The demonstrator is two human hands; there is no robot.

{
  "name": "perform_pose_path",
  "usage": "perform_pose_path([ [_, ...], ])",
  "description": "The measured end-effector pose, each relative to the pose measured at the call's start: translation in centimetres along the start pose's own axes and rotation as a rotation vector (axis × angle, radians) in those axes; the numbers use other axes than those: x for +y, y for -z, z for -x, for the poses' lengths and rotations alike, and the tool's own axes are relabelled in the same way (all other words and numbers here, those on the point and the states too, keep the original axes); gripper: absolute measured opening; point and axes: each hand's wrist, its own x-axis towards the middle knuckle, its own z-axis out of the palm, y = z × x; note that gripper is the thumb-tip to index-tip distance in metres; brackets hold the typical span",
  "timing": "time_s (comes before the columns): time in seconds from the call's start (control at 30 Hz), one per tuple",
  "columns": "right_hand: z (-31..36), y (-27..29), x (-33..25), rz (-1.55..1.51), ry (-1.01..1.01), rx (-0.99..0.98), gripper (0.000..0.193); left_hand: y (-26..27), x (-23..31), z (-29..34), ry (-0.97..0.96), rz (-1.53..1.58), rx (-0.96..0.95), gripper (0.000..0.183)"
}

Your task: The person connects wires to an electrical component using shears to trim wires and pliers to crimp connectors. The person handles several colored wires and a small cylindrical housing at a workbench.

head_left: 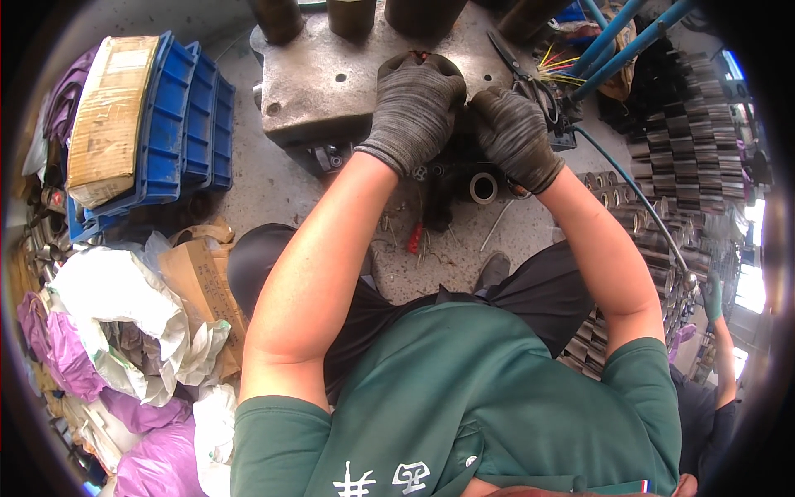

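Note:
Both of my hands wear grey knit gloves and are held over the near edge of a worn metal block (319, 87). My left hand (416, 108) is closed, its fingers curled at the block's top; a small reddish bit shows at the fingertips, too small to name. Beside it, slightly lower, my right hand (515, 137) is also closed, thumb and fingers pressed together; what it holds, if anything, is hidden. A pair of dark scissors (512, 62) lies on the block just beyond my right hand. Several dark metal cylinders (351, 18) stand along the block's far side.
Blue crates (170, 124) with a cardboard box (113, 120) stand left, above white and purple sacks (124, 323). Yellow and red thin strands (556, 68) lie near blue pipes (633, 45). Stacked metal cylinders (691, 141) fill the right, near another person's arm (725, 356). A metal ring (483, 188) sits below.

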Motion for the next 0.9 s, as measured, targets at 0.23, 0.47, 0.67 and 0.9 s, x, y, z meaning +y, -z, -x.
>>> perform_pose_path([
  [0.23,-0.6,-1.4,-1.9,-1.189,-0.819,0.027,0.020,-0.5,-0.3,0.1,-0.023,0.068,0.044,0.011],
  [0.47,0.4,-3.1,-1.7,-2.443,-1.110,-0.075,0.020,0.0,-0.1,-0.1,-0.007,0.035,0.007,0.010],
  [0.67,1.4,-3.8,-2.7,-2.617,-0.940,0.010,0.018,-0.2,0.0,-0.1,0.026,0.057,-0.018,0.011],
  [0.9,1.3,-0.7,-1.6,-0.476,-0.116,0.292,0.027,0.0,0.1,-0.2,0.034,0.037,0.000,0.013],
])
